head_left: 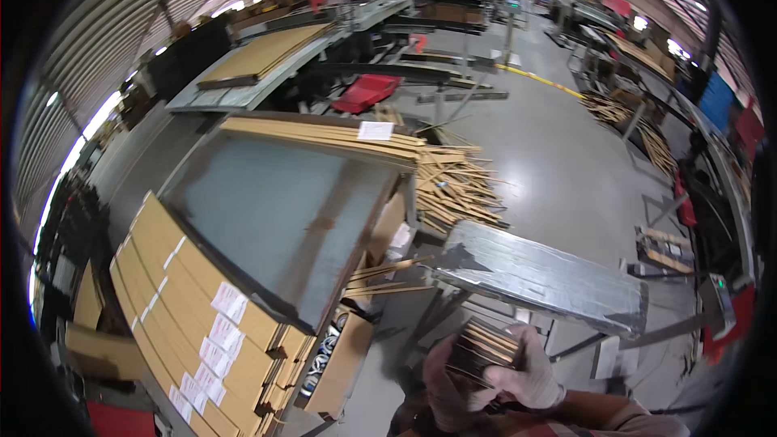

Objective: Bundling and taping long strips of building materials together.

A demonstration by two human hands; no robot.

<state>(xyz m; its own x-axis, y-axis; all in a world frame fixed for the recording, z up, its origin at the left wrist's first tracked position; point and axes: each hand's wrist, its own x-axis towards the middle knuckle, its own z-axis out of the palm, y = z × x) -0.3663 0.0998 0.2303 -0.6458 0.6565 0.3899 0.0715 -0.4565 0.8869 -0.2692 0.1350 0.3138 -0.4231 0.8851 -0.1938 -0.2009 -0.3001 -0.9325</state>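
- So the bundle of strips (484, 346) is sitting up in front of the person's body, down at the lower right, just this side of the silver-topped bench (550, 275). Both hands are holding it clear of that top.
- Left hand (442, 379) is gripping it along the left side, but the fingers are mostly hiding, so I'm not able to tell how tightly they're squeezing.
- Right hand (532, 374) is closing round the right side, with the thumb pressing toward the near end.
- Handling-wise, I'm guessing it's light to middling, nothing two hands are struggling with. The layers are looking stiff, tan stripes alternating with dark ones, like thin board.
- Not seeing any strap or tape, so I'm treating it as loose pieces. The likely trouble is the layers sliding over each other, more than anything breaking. Corners are probably chipping or fraying if they're getting knocked.
- Best hold, imo: what these hands are doing, pinching from both sides so the whole lot is staying squared up. Grabbing just the top layer is asking for a spill.
- Off to the left, the tan boards (182, 295) are lying stacked, well apart from the bundle.
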